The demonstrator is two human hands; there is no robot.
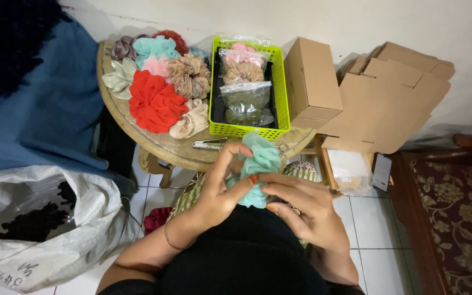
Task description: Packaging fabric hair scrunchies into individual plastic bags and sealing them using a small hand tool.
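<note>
I keep both hands, left (220, 186) and right (301, 210), pinched on the mint scrunchie (259, 166) above my lap, just in front of the bench (154, 143), and I judge small, even tugs around its ring would shape it best.

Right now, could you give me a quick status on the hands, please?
Left hand and right hand both gripping mint scrunchie. Held above lap, beside round table. Nothing blocking.

Far left, loose scrunchies (157, 82) crowd a round table (154, 145); a green basket (281, 82) holds bagged ones, cardboard boxes (350, 90) right, perhaps nail clippers (208, 144) near.
</note>
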